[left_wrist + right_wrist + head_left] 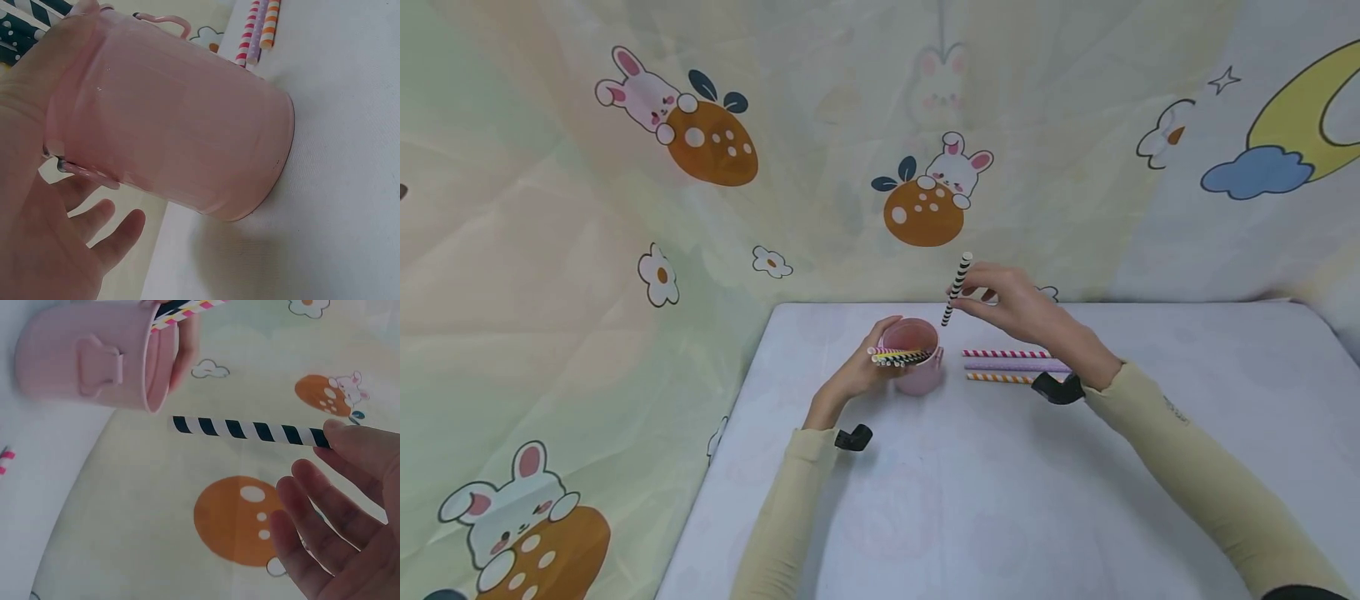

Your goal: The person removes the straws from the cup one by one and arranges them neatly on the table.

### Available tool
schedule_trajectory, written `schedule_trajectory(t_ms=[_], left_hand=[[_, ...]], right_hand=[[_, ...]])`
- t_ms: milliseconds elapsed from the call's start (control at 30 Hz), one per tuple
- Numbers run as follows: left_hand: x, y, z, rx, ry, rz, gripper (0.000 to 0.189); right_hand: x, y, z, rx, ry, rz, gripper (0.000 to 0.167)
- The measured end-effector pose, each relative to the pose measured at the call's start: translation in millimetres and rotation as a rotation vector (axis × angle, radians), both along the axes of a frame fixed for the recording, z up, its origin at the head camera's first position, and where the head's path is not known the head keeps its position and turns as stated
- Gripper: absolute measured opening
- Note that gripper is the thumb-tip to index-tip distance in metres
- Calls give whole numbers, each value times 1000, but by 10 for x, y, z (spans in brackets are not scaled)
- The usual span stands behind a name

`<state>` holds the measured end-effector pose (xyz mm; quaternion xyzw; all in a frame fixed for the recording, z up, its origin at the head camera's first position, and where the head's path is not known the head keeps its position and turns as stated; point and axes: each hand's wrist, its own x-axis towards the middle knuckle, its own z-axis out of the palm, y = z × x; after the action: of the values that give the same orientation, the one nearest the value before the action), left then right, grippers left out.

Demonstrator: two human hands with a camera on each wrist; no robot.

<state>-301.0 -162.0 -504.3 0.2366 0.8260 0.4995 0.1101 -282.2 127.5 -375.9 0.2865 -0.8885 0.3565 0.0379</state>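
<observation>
A pink metal bucket with small side handles stands tilted on the table. My left hand grips it at the rim, thumb on the near side in the left wrist view. Several patterned paper straws lean out over the bucket's left rim, close to that hand's thumb. Beside the bucket, to its right and higher, my right hand pinches a black-and-white striped paper straw between thumb and index finger. The straw's lower end is apart from the bucket's mouth; the other fingers are loosely bent.
To the right of the bucket, a red-and-white striped straw, a purple straw and an orange-and-white striped straw lie side by side on the white table. A printed cloth backdrop hangs behind the table's far edge.
</observation>
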Motion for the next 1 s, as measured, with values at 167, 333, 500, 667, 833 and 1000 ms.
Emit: schedule_trajectory(t_ms=[167, 333, 500, 667, 833, 1000], left_hand=[[9, 5, 10, 0, -6, 7, 91], [1, 2, 7, -9, -10, 4, 92], [-4, 4, -3, -11, -13, 10, 93], [2, 1, -7, -2, -12, 7, 93], [8, -17, -18, 23, -5, -8, 92], [7, -26, -28, 34, 5, -21, 90]], right_hand=[[30, 216, -70, -13, 58, -24, 10], [75, 397, -143, 26, 76, -41, 6], [134, 535, -244, 136, 24, -58, 9], [180, 641, -324, 219, 4, -41, 11], [217, 712, -374, 314, -46, -32, 15], [268, 749, -439, 407, -91, -8, 17]])
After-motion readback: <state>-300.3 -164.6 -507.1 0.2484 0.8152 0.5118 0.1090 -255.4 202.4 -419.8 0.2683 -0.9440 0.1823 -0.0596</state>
